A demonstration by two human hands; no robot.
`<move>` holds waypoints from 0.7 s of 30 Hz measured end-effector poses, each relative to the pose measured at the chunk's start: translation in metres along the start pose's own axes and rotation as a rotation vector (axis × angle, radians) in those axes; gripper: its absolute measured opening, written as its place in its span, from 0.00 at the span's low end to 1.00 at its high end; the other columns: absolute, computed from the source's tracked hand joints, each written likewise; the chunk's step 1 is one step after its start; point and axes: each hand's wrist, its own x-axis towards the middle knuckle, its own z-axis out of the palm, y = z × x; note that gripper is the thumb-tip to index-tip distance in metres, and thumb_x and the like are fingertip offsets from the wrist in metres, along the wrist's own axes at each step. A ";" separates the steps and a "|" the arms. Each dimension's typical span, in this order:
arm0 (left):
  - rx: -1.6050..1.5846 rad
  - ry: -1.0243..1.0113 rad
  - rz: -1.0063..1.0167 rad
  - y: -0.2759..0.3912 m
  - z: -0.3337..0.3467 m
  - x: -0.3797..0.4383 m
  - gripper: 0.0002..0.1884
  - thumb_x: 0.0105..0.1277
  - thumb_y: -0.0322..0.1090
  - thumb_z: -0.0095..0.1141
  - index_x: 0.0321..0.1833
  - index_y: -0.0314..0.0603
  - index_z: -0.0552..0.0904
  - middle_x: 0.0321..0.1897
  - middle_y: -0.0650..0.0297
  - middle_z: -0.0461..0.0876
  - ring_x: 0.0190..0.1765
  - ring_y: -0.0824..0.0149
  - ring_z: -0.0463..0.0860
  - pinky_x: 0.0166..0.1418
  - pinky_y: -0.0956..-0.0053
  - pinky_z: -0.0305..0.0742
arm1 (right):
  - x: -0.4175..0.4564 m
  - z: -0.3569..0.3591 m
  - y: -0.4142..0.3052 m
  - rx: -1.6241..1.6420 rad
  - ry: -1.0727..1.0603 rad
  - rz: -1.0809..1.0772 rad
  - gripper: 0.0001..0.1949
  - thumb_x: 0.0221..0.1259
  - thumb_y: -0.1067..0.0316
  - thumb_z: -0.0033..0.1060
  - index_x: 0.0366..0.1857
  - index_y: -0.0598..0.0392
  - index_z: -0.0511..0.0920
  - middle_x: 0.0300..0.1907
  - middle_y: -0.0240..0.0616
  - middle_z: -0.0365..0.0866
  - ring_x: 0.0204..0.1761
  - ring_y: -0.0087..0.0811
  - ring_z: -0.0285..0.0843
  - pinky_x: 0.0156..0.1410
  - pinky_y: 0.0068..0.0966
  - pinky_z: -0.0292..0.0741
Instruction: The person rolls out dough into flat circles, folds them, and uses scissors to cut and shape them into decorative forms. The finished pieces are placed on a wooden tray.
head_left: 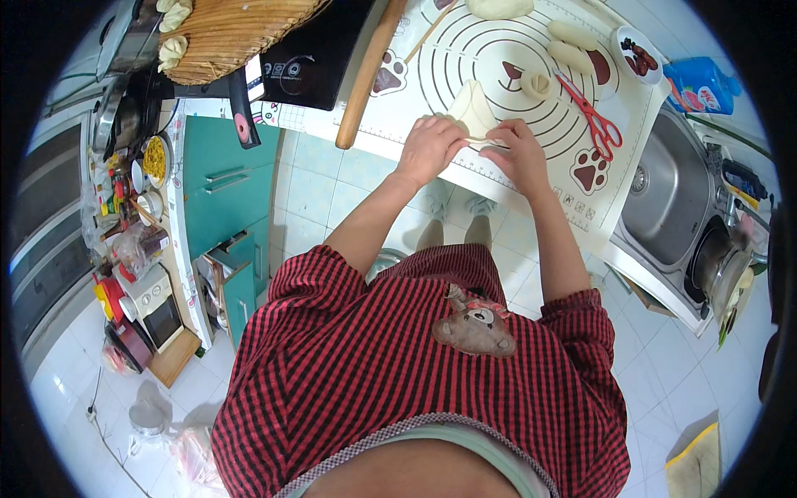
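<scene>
A folded piece of pale dough (473,107), roughly triangular, lies on the printed baking mat (429,152) near its front edge. My left hand (434,144) rests at its lower left corner, and the fingers of my right hand (515,148) touch its lower right corner. A small round piece of dough (536,85) sits just beyond to the right. Red-handled scissors (588,117) lie further right. Two dough rolls (571,46) and a larger dough lump (499,6) are at the back. A wooden rolling pin (368,78) and a thin stick (431,32) lie on the left.
Shaped dough pieces (172,52) sit on a woven tray (243,37) over a black cooktop (311,68), beside a dark handle (241,112). On the right are a white dish (636,56) of dark fruit, a blue bottle (700,86) and a steel sink (669,180).
</scene>
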 end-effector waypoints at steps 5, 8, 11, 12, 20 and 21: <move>-0.195 -0.119 -0.412 0.010 -0.011 0.022 0.07 0.62 0.35 0.67 0.41 0.45 0.85 0.35 0.61 0.84 0.45 0.58 0.83 0.50 0.64 0.77 | 0.011 0.007 0.000 0.089 -0.009 0.218 0.09 0.55 0.65 0.72 0.39 0.49 0.85 0.41 0.33 0.81 0.41 0.35 0.82 0.44 0.32 0.79; -0.114 0.039 -0.119 -0.002 -0.002 0.012 0.09 0.61 0.36 0.67 0.43 0.46 0.86 0.38 0.63 0.85 0.46 0.60 0.83 0.49 0.66 0.79 | 0.013 0.008 -0.004 0.096 0.015 0.168 0.10 0.53 0.67 0.72 0.40 0.48 0.85 0.41 0.32 0.81 0.41 0.35 0.82 0.44 0.32 0.79; -0.027 0.110 0.030 -0.001 0.000 0.007 0.11 0.58 0.34 0.68 0.43 0.46 0.86 0.38 0.65 0.83 0.47 0.61 0.82 0.54 0.64 0.77 | 0.011 0.009 -0.005 -0.066 0.036 -0.096 0.10 0.52 0.68 0.72 0.39 0.47 0.85 0.41 0.31 0.81 0.42 0.34 0.82 0.45 0.32 0.80; -0.019 0.112 0.021 0.001 0.001 0.006 0.11 0.57 0.34 0.69 0.43 0.47 0.86 0.39 0.65 0.83 0.47 0.61 0.82 0.54 0.64 0.77 | 0.011 0.006 -0.010 -0.106 0.039 -0.149 0.10 0.52 0.68 0.71 0.39 0.47 0.85 0.41 0.30 0.81 0.43 0.33 0.81 0.45 0.31 0.80; 0.000 0.015 0.096 -0.005 0.007 0.000 0.10 0.58 0.37 0.69 0.43 0.52 0.87 0.44 0.70 0.83 0.46 0.61 0.80 0.53 0.66 0.73 | 0.005 0.010 0.002 -0.194 -0.029 -0.208 0.06 0.54 0.66 0.68 0.36 0.46 0.85 0.39 0.29 0.82 0.43 0.34 0.81 0.44 0.31 0.80; 0.000 0.027 0.112 -0.007 0.005 0.000 0.10 0.58 0.37 0.69 0.42 0.52 0.88 0.43 0.70 0.83 0.46 0.61 0.80 0.53 0.65 0.72 | 0.003 0.009 0.001 -0.157 -0.014 -0.202 0.05 0.55 0.66 0.68 0.36 0.47 0.84 0.38 0.29 0.82 0.43 0.34 0.81 0.44 0.31 0.79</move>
